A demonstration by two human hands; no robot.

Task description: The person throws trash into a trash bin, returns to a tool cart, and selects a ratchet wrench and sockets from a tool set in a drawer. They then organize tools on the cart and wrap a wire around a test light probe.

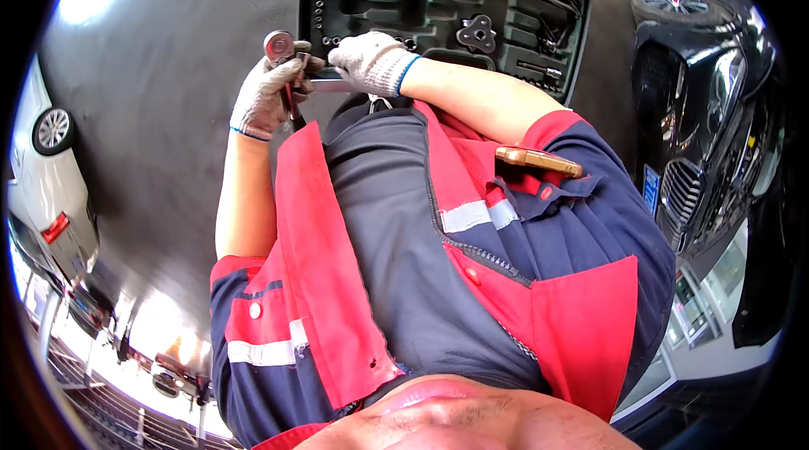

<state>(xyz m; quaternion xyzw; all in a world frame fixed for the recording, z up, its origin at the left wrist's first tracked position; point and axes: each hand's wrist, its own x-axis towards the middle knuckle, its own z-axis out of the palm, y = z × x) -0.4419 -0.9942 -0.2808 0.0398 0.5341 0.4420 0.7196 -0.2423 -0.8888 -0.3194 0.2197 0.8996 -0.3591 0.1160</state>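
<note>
My left hand [265,94], in a white knit glove, is closed around a ratchet wrench [279,45]. The round ratchet head points up past the fingers, and the handle runs down towards my jacket. A dark piece by the thumb side is too small to name. My right hand [371,62], gloved the same way, is at the near left corner of an open dark green tool case [434,8]. Its fingers are bent together beside the small sockets [327,40]; whatever the fingertips hold is hidden.
In the case lie a black three-lobed tool [477,33] and several other tools in moulded slots. A dark car [687,138] with its front opened up stands at right, a white car [55,172] at left. A phone [539,161] sticks out of my chest pocket. The floor [143,104] is dark grey.
</note>
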